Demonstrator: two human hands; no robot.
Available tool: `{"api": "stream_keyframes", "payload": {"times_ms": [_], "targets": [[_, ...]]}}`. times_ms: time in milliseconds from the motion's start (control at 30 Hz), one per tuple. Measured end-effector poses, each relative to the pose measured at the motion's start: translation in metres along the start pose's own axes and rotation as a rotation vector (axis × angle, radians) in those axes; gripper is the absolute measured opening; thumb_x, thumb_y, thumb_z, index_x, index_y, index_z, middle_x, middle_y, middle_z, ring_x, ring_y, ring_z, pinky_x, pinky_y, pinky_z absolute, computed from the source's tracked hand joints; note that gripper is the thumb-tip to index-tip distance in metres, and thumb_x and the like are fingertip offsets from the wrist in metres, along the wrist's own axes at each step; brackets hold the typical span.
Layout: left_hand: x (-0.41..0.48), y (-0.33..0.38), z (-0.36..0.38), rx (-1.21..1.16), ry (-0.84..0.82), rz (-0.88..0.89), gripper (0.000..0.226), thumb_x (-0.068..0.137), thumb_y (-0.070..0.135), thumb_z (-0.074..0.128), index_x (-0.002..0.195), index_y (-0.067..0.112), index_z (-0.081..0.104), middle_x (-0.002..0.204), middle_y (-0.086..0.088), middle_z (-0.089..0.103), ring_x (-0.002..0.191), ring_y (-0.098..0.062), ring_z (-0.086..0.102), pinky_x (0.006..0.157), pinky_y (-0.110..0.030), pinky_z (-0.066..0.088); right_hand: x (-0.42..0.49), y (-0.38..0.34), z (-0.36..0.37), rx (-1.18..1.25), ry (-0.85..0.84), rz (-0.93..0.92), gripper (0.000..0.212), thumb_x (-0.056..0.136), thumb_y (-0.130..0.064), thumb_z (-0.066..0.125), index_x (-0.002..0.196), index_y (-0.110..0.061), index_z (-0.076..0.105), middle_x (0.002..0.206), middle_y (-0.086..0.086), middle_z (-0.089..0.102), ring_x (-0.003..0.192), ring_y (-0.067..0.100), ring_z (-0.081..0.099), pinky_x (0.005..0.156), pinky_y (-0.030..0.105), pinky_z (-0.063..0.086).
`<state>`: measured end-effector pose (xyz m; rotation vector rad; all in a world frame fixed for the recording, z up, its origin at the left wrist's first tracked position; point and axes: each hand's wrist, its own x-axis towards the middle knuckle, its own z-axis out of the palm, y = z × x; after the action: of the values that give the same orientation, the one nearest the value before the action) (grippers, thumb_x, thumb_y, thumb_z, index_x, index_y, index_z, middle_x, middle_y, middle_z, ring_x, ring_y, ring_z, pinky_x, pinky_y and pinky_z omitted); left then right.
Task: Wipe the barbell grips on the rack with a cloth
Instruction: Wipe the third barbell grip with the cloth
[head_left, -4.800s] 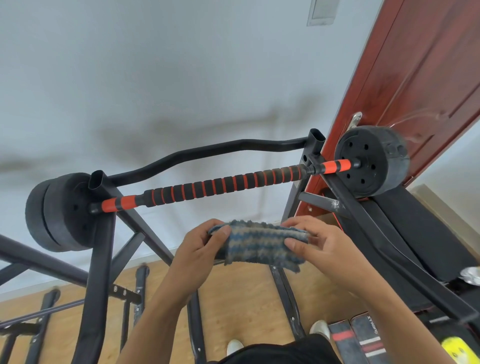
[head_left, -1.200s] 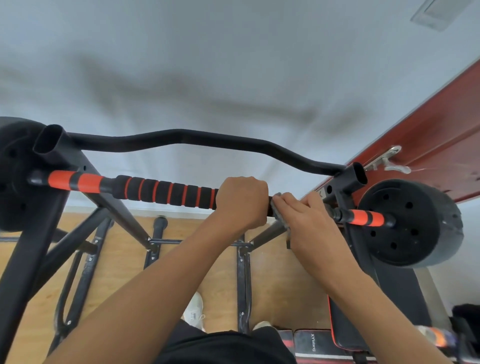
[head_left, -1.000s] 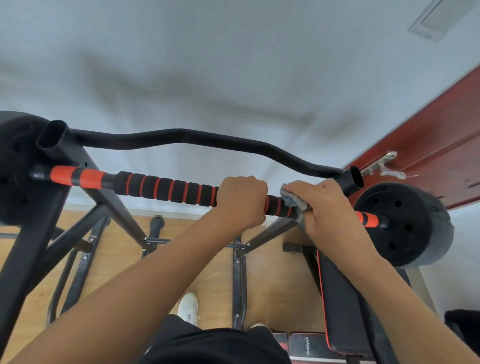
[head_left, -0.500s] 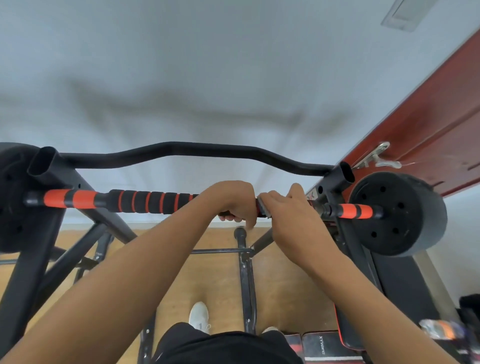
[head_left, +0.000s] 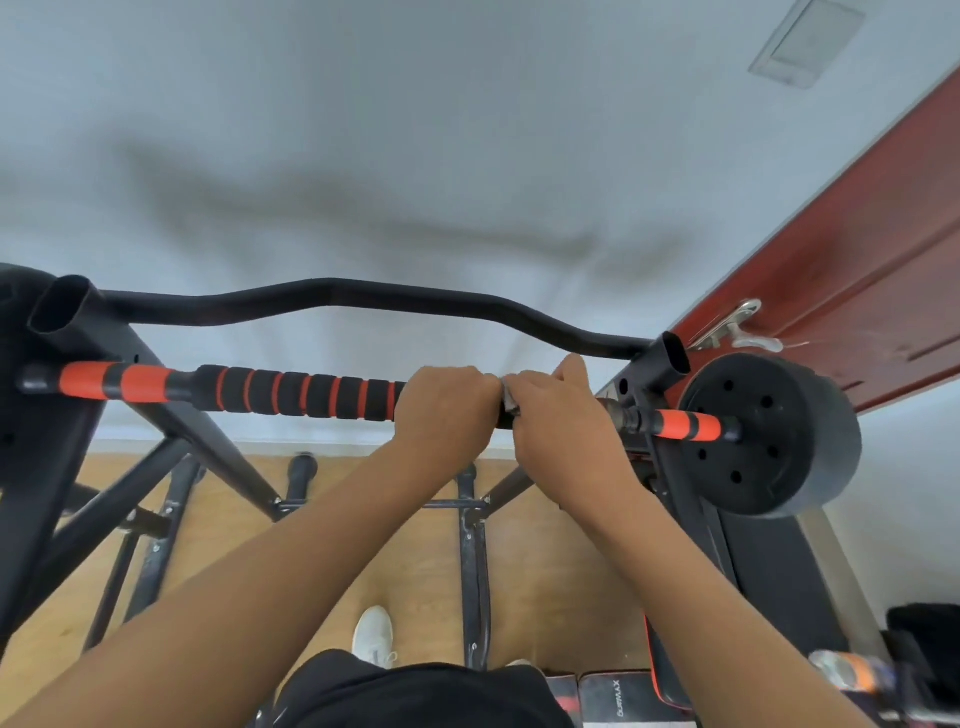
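A barbell with a black and orange ribbed foam grip (head_left: 301, 395) lies across a black rack (head_left: 83, 332), with black weight plates (head_left: 769, 436) at the right end. My left hand (head_left: 444, 402) grips the foam grip near its middle. Right beside it, my right hand (head_left: 558, 410) is wrapped around the bar's right part with the cloth (head_left: 510, 399) under it. Only a small grey edge of the cloth shows between the two hands.
A curved black bar (head_left: 332, 296) runs behind the barbell. A red-brown door (head_left: 857, 270) with a metal handle stands at the right. A black bench pad (head_left: 779, 582) lies below the right plates. Rack legs spread over the wooden floor (head_left: 363, 545).
Earlier both hands held the cloth in front of the bar. Since then my left hand took the grip, and my right hand slid the cloth back and forth along the bar's right part.
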<state>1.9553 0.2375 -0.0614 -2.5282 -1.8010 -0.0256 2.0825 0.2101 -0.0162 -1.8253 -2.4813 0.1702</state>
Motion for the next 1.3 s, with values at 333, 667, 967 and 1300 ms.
{"api": "stream_keyframes", "payload": {"times_ms": [333, 667, 967, 1300], "targets": [[0.053, -0.03, -0.021, -0.618, -0.854, -0.045, 0.026, 0.088, 0.03, 0.08, 0.077, 0.009, 0.068, 0.059, 0.002, 0.064, 0.048, -0.012, 0.057, 0.056, -0.025, 0.053, -0.032, 0.007, 0.003, 0.002, -0.062, -0.024, 0.072, 0.09, 0.002, 0.053, 0.155, -0.023, 0.034, 0.146, -0.008, 0.05, 0.106, 0.019, 0.033, 0.073, 0.03, 0.05], [0.003, 0.008, 0.0, -0.044, -0.007, -0.104, 0.013, 0.095, 0.026, 0.062, 0.088, 0.019, 0.055, 0.069, 0.003, 0.053, 0.063, -0.016, 0.053, 0.065, -0.029, 0.041, -0.001, -0.002, -0.007, -0.061, -0.002, 0.049, 0.025, 0.092, 0.0, 0.043, 0.105, -0.017, 0.056, 0.09, -0.004, 0.057, 0.105, 0.024, 0.042, 0.061, 0.03, 0.041], [0.063, -0.029, -0.023, -0.656, -0.968, -0.091, 0.021, 0.086, 0.026, 0.082, 0.085, 0.008, 0.071, 0.063, -0.002, 0.063, 0.05, -0.013, 0.054, 0.056, -0.025, 0.049, -0.032, 0.0, -0.002, -0.097, -0.019, -0.033, 0.055, 0.088, 0.003, 0.052, 0.139, -0.018, 0.046, 0.137, -0.004, 0.051, 0.11, 0.024, 0.036, 0.067, 0.034, 0.055], [0.002, 0.006, 0.009, -0.039, 0.06, -0.001, 0.018, 0.094, 0.035, 0.068, 0.097, 0.021, 0.056, 0.072, 0.005, 0.052, 0.064, -0.015, 0.053, 0.064, -0.03, 0.038, 0.008, 0.035, -0.039, 0.097, 0.081, 0.062, 0.031, 0.099, -0.016, 0.049, 0.117, -0.035, 0.064, 0.088, -0.01, 0.045, 0.069, 0.018, 0.057, 0.061, 0.029, 0.051]]}}
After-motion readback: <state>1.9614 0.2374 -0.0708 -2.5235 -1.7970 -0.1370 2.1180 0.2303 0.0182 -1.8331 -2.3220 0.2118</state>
